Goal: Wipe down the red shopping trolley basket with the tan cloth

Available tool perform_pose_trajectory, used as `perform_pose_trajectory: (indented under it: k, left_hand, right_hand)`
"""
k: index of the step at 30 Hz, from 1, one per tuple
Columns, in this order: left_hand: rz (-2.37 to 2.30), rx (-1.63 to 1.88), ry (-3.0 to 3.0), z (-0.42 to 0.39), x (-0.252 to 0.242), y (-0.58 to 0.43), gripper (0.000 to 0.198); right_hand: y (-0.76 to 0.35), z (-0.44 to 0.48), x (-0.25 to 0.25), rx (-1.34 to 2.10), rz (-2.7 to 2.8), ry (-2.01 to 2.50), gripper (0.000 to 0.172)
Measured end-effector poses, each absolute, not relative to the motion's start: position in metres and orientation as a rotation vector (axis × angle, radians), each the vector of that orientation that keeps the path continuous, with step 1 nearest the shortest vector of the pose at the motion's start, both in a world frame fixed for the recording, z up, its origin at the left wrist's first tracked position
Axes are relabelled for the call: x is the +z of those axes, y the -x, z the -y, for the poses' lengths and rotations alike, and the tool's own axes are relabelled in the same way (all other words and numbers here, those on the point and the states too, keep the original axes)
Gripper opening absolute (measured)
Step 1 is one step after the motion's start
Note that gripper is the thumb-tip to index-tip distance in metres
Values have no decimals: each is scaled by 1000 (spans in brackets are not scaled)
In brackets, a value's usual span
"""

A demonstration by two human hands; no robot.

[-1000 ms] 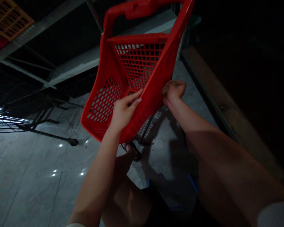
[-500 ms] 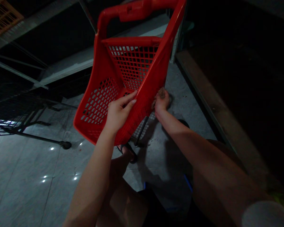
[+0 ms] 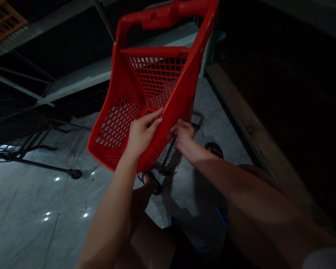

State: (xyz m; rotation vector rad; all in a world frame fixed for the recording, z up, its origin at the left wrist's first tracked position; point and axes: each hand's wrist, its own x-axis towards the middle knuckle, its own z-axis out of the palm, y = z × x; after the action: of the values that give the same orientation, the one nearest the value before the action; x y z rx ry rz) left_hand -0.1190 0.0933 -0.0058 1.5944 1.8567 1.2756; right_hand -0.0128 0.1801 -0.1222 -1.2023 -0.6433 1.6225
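A red plastic shopping cart (image 3: 100, 145) with latticed walls stands tilted in view before me. My left hand (image 3: 141, 130) is closed over the rim of its near side wall, thumb and fingers pinching the edge. Against the outer face of that same wall is my right hand (image 3: 186, 135). Its fingers are closed around a small brownish, crumpled wad (image 3: 178, 125), mostly covered and too dark to name surely. A thin dark leg (image 3: 167, 156) of the cart shows below the wall.
At left stands a dark wire cart (image 3: 39, 164) with a caster. Behind are metal shelves (image 3: 81, 80) and an orange crate (image 3: 5, 20). A low ledge (image 3: 240, 123) runs along the right. My sandalled feet (image 3: 152, 183) are on grey tiles.
My right hand, with the brownish wad, has moved down and to the left along the cart's outer wall. My left hand keeps its hold on the rim.
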Motion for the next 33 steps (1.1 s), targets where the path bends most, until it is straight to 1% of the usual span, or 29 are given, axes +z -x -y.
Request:
perform_pose_trajectory:
  k: [4,6,8,11,14,17,20,25,27,30,33]
  left_hand:
    - [-1791,1311,-1570,-94,-8,116,34]
    - [-1784,1325,-1556,-94,-9,115,33]
    - [-1788,1327,-1550,-94,-9,115,33]
    - [-1811,1322,-1564,-94,-8,117,33]
    - [-1842,1303,-1564,-93,-7,120,34]
    - [-1855,1287,-1563,-92,-5,122,35]
    - [-1837,1296,-1570,-93,-6,122,36]
    - [-1799,1295,-1546,-93,-7,119,37]
    - [-1798,1283,-1545,-91,-6,119,36]
    - [-1795,1282,-1557,-89,-3,117,34]
    - [-1827,1275,-1578,-87,-1,115,33]
  right_hand:
    - [6,-244,-106,1318,601,1220,29]
    - [6,-246,-106,1261,673,1241,28]
    - [7,-223,-110,1266,807,1244,20]
    - [8,-159,-120,1378,980,1194,15]
    - [7,-100,-127,1627,1057,1096,15]
    - [7,-84,-127,1802,981,1077,19]
    - [8,-122,-120,1774,860,1160,23]
    - [-1,-240,-111,1365,738,1282,34]
    - [-6,-271,-115,1241,721,1350,34]
    - [-10,-280,-130,1159,787,1435,33]
    - [-9,-258,-147,1124,939,1435,30]
